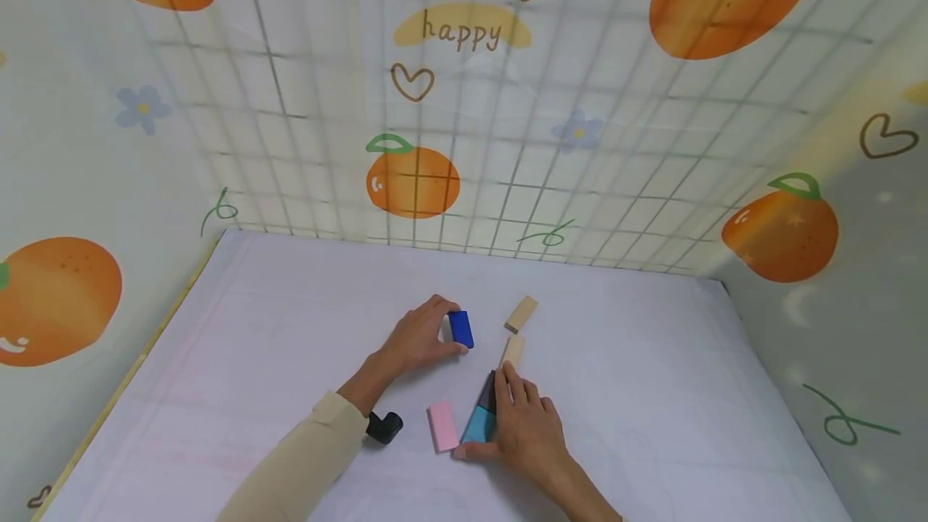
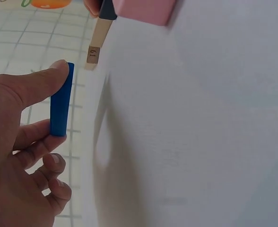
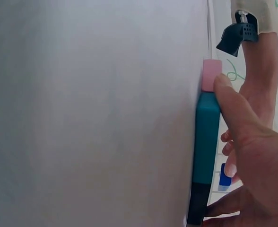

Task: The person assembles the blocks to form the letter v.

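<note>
My left hand [image 1: 419, 338] pinches a small blue block [image 1: 461, 329] between thumb and fingertips. In the left wrist view the blue block [image 2: 61, 101] shows edge-on, raised over the white surface. My right hand [image 1: 529, 429] spans a teal block [image 1: 478, 425] and a black block [image 1: 486, 395] lying end to end, thumb at the teal end and fingertips along the black one. Just left of them lies a pink block [image 1: 442, 427], close to the right thumb. Beyond the right fingertips a plain wooden block [image 1: 512, 350] continues the row.
Another wooden block [image 1: 521, 314] lies farther back, at an angle. A black camera [image 1: 384, 428] sits on the left wrist. The white tabletop [image 1: 652, 361] meets printed fabric walls [image 1: 312, 184] at the back and sides.
</note>
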Motion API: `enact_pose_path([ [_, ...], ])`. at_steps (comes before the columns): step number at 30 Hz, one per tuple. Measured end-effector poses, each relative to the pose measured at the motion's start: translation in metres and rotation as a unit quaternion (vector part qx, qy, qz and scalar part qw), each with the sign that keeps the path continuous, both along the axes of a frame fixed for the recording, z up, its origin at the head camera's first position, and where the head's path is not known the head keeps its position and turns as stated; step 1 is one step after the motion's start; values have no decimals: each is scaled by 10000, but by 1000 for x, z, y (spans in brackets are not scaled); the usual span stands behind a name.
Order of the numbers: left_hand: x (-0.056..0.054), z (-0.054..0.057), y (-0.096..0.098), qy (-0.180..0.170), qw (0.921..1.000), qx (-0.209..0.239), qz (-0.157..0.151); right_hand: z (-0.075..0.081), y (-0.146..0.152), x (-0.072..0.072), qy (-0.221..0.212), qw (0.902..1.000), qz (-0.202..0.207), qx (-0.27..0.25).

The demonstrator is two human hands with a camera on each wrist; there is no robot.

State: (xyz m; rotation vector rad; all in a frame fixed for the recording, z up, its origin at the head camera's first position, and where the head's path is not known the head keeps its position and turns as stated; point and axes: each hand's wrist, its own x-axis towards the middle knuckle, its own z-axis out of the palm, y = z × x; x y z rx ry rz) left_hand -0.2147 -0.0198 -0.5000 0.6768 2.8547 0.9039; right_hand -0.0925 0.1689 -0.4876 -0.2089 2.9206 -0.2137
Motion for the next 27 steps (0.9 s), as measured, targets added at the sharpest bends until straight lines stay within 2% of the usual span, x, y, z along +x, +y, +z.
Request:
enact_pose_path([
  [6,3,-2,-5,-39,9999,61,93,-1,-1,-1,-38,10000,-68,21],
  [17,10,-3,-18,123,9998,109,110,-1,0,-3,-140,9998,-160,17],
  [27,20,-8,-26,-87,9996,58,266,-4,1,0,-17,10000,-70,-21],
])
